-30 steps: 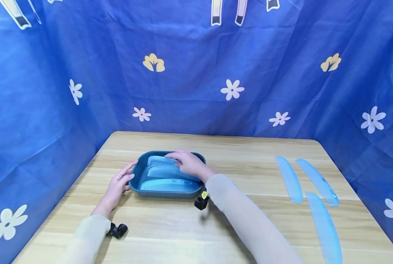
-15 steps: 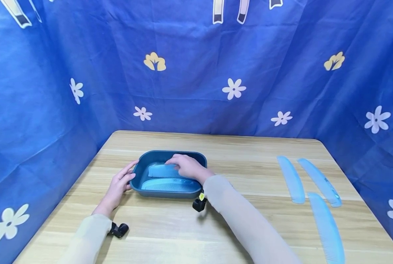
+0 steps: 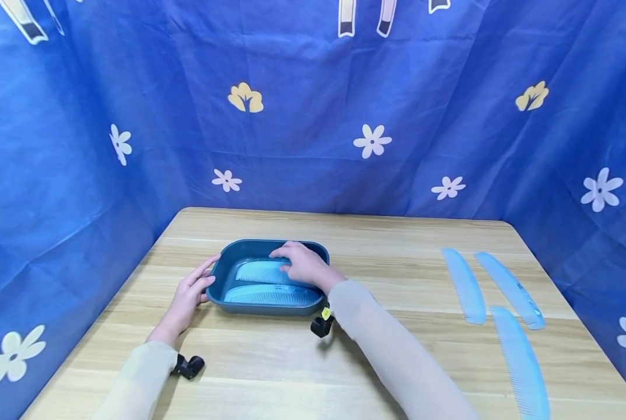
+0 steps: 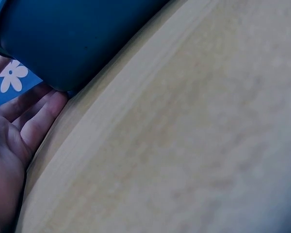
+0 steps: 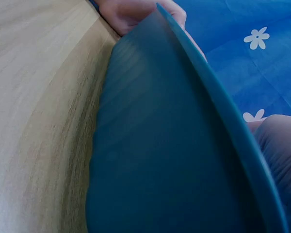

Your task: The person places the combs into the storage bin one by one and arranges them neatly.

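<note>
In the head view, a dark teal plastic box (image 3: 270,311) stands on the table with light-blue combs in it. One comb (image 3: 270,295) lies along its near side, another comb (image 3: 260,273) behind it. My left hand (image 3: 185,294) rests against the box's left end, fingers fairly straight. In the left wrist view, its fingertips (image 4: 58,99) touch the lower corner of the box. My right hand (image 3: 304,263) reaches over the right part of the box, above the rear comb. Its thumb and fingers stand apart, and the hand covers part of that comb. The right wrist view mostly shows the box's outer wall (image 5: 155,126).
Three more blue combs lie on the wooden table (image 3: 270,373) at the right: one comb (image 3: 464,286), another comb (image 3: 510,290) beside it, and a third comb (image 3: 520,361) nearer the front. A blue patterned cloth (image 3: 302,116) hangs behind and at both sides.
The rearmost of three combs seen in the box a second ago no longer shows. My right hand has shifted slightly right and its fingers have spread. My left hand stays at the box.
</note>
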The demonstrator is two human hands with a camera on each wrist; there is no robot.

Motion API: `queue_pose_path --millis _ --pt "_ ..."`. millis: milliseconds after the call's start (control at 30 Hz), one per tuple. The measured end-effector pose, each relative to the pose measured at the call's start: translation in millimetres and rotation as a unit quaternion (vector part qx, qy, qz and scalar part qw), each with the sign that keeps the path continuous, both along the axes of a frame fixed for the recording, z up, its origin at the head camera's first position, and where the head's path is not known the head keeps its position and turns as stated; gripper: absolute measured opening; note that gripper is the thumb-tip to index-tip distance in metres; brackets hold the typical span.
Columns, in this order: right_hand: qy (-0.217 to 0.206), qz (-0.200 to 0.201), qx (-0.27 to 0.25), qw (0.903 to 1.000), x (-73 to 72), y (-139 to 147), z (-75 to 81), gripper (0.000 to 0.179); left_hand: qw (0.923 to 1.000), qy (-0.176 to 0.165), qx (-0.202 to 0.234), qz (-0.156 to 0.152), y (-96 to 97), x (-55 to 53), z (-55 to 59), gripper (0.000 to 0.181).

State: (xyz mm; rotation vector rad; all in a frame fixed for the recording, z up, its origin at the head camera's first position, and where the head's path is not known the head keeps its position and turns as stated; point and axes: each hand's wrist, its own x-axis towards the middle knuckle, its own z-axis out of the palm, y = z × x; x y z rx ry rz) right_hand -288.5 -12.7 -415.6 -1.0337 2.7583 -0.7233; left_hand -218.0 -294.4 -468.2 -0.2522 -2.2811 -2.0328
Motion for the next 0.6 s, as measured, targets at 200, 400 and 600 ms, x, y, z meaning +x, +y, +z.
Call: queue_pose_path --millis 200,400,600 --pt "-0.007 -0.003 -0.027 0.9996 1.6 4.0 0.1 0.036 0.9999 -0.006 -0.011 0.005 -1.1 -0.6 -2.1 0.046" --pt "-0.006 0.001 -0.054 0.9985 4.4 11.2 -0.3 0.039 1.0000 -0.002 -0.006 0.005 -1.5 -0.7 -2.4 0.046" --pt "0.014 0.005 -0.070 0.9974 10.3 16.9 -0.1 0.040 1.0000 0.001 -0.007 0.003 -1.9 -1.2 -2.7 0.046"
